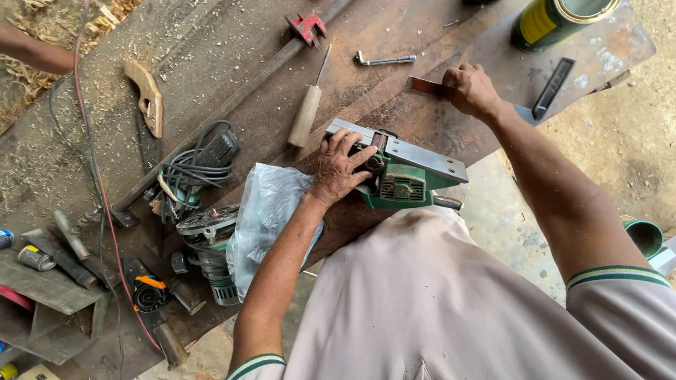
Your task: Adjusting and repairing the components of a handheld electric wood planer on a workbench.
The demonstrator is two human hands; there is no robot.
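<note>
- Left hand down on the green electric planer, fingers spread wide over its near end, pinning it upside down on the table with the grey sole plate facing up.
- Right hand up at one o'clock from the planer, fingers closed around a flat metal blade, dark and narrow, held just above the table.
- Planer sitting at the table's near edge, dead centre of view, right against the shirt front.
- Progress, judging by the layout: blade out in the hand and apart from the machine, planer flipped and steadied; whether the blade slot is empty, impossible to tell from here.
- Bent hex wrench lying at twelve o'clock from the planer, untouched; wooden-handled chisel at ten o'clock, also idle.
- Containers now: green and yellow can on its side at two o'clock, open end turned toward the camera, contents not visible.
- Green cup off the table at four o'clock, mostly hidden by the sleeve, inside not readable.
- Clear plastic bag crumpled at eight o'clock, draped over a router; what else sits in the bag, unclear.
- Coiled black cable at nine o'clock, red clamp at eleven, wooden saw handle well apart at ten.
- Another person's arm just poking in at far left.
</note>
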